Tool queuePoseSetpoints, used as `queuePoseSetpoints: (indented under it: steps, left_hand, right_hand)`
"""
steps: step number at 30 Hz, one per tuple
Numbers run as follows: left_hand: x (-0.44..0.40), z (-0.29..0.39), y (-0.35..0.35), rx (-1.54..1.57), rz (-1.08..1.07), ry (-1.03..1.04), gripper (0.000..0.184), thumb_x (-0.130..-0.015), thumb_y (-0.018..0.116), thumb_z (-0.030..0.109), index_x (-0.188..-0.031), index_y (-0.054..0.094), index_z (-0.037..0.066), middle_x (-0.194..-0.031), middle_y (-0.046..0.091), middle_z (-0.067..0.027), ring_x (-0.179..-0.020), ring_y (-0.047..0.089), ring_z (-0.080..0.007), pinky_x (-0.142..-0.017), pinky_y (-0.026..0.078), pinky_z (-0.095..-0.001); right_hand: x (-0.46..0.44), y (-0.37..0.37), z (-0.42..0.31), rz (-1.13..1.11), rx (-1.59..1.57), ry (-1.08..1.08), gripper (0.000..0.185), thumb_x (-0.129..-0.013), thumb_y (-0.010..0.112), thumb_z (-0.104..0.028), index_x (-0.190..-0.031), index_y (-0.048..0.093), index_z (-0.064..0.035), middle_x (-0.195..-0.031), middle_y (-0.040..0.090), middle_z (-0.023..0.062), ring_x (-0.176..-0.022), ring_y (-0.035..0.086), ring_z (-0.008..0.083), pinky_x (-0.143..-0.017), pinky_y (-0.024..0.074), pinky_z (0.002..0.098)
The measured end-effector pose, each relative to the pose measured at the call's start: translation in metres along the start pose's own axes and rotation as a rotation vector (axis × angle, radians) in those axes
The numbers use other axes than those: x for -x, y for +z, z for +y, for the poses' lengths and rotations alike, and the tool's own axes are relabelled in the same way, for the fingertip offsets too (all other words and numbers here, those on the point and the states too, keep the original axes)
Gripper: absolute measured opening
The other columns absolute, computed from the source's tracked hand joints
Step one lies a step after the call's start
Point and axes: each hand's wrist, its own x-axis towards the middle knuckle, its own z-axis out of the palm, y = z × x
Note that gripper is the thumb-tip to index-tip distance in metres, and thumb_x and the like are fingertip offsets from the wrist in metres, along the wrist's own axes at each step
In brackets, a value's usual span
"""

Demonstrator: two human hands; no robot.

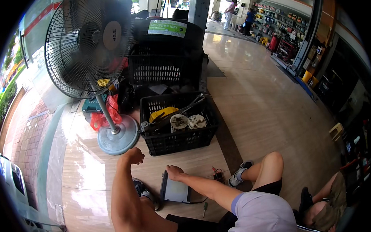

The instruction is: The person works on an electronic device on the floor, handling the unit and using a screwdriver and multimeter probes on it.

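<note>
My left hand (134,156) is raised just in front of the fan's base, its fingers curled in and nothing visible in them. My right hand (175,173) is closed on the upper edge of a flat grey metal box (177,191) with a dark side. That box stands on the floor between my feet, and a dark cable runs from its lower right corner. A screwdriver (205,209) lies to the right of it. Past my right forearm, a small tool or lead with red and black parts (218,174) rests by my shoe; its kind is unclear.
A standing fan (88,39) on a round base (111,144) is ahead left, beside a red plastic bag (112,107). The black crate (180,145) holds round white parts and a yellow item. Another person's leg (321,194) is at right. Stocked shelves (278,25) line the back.
</note>
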Motion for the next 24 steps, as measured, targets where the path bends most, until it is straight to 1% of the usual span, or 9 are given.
queuePoseSetpoints:
  steps: [2, 5, 8, 9, 11, 17, 20, 23, 24]
  left_hand:
    - [0.0, -0.001, -0.001, -0.102, -0.008, 0.05, 0.029, -0.097, 0.049, 0.012, -0.103, 0.074, 0.0, -0.104, 0.077, -0.0114, -0.089, 0.076, -0.0222, -0.074, 0.061, -0.0342]
    - [-0.009, -0.008, 0.003, -0.061, -0.015, 0.018, 0.029, -0.098, 0.049, 0.012, -0.105, 0.074, 0.0, -0.106, 0.077, -0.0117, -0.09, 0.076, -0.0223, -0.074, 0.061, -0.0343]
    - [-0.019, -0.029, 0.01, -0.124, 0.06, 0.206, 0.028, -0.097, 0.053, 0.019, -0.097, 0.073, -0.001, -0.092, 0.078, -0.0119, -0.081, 0.076, -0.0219, -0.064, 0.059, -0.0346]
    - [-0.024, -0.033, 0.013, -0.067, 0.054, 0.152, 0.028, -0.097, 0.053, 0.019, -0.097, 0.073, -0.001, -0.092, 0.078, -0.012, -0.081, 0.076, -0.0219, -0.064, 0.059, -0.0346]
    - [-0.015, -0.019, 0.007, 0.047, 0.044, 0.044, 0.028, -0.097, 0.054, 0.018, -0.097, 0.073, -0.002, -0.092, 0.078, -0.0121, -0.081, 0.076, -0.0218, -0.064, 0.059, -0.0346]
    - [-0.01, -0.013, 0.005, 0.11, 0.059, -0.035, 0.022, -0.095, 0.057, 0.015, -0.094, 0.073, 0.0, -0.092, 0.078, -0.0113, -0.082, 0.076, -0.021, -0.064, 0.059, -0.0346]
    - [-0.016, -0.02, 0.006, -0.123, 0.033, 0.119, 0.031, -0.098, 0.05, 0.018, -0.096, 0.075, 0.001, -0.098, 0.078, -0.0103, -0.084, 0.076, -0.0203, -0.07, 0.06, -0.0348]
    - [-0.012, -0.015, 0.005, -0.012, 0.039, 0.038, 0.032, -0.099, 0.05, 0.019, -0.092, 0.076, 0.0, -0.095, 0.078, -0.0107, -0.083, 0.076, -0.0204, -0.069, 0.059, -0.035]
    - [-0.011, -0.014, 0.005, -0.014, 0.045, 0.041, 0.033, -0.099, 0.051, 0.019, -0.092, 0.076, 0.0, -0.095, 0.078, -0.0108, -0.083, 0.076, -0.0205, -0.069, 0.059, -0.0349]
  right_hand:
    - [-0.002, 0.004, 0.003, 0.009, 0.026, -0.035, 0.032, -0.088, 0.051, -0.007, -0.116, 0.057, 0.0058, -0.113, 0.066, 0.0304, -0.109, 0.065, 0.0453, -0.091, 0.054, 0.0523]
    - [-0.005, 0.004, 0.005, 0.006, 0.089, -0.079, 0.025, -0.093, 0.05, -0.011, -0.111, 0.061, 0.0024, -0.113, 0.067, 0.0269, -0.109, 0.066, 0.0435, -0.092, 0.0539, 0.0522]
    - [-0.007, 0.006, 0.007, -0.018, 0.128, -0.118, 0.025, -0.094, 0.047, -0.011, -0.11, 0.062, 0.0019, -0.113, 0.068, 0.0263, -0.109, 0.066, 0.043, -0.091, 0.0541, 0.0519]
    - [-0.008, 0.007, 0.008, -0.015, 0.133, -0.131, 0.025, -0.094, 0.047, -0.011, -0.11, 0.062, 0.0016, -0.113, 0.068, 0.0263, -0.109, 0.066, 0.0429, -0.091, 0.0541, 0.0518]
    - [-0.009, 0.008, 0.009, -0.009, 0.117, -0.128, 0.026, -0.094, 0.048, -0.011, -0.111, 0.063, 0.0009, -0.113, 0.068, 0.0263, -0.109, 0.066, 0.0427, -0.092, 0.0542, 0.0516]
    - [-0.002, 0.002, 0.008, -0.021, 0.078, -0.03, 0.027, -0.091, 0.05, -0.008, -0.114, 0.063, -0.0006, -0.116, 0.067, 0.0261, -0.111, 0.066, 0.043, -0.092, 0.0543, 0.0515]
    - [-0.001, 0.002, 0.005, -0.018, 0.08, 0.013, 0.028, -0.09, 0.051, -0.007, -0.114, 0.063, 0.0, -0.116, 0.067, 0.0261, -0.111, 0.065, 0.043, -0.092, 0.0544, 0.0518]
    - [0.002, 0.002, 0.001, 0.009, 0.072, 0.039, 0.027, -0.089, 0.052, -0.006, -0.113, 0.062, 0.0006, -0.116, 0.067, 0.026, -0.111, 0.066, 0.0428, -0.092, 0.0545, 0.0519]
    - [0.001, 0.002, 0.0, 0.007, 0.074, 0.045, 0.027, -0.089, 0.052, -0.006, -0.113, 0.062, 0.0007, -0.116, 0.067, 0.026, -0.11, 0.066, 0.0428, -0.092, 0.0545, 0.0518]
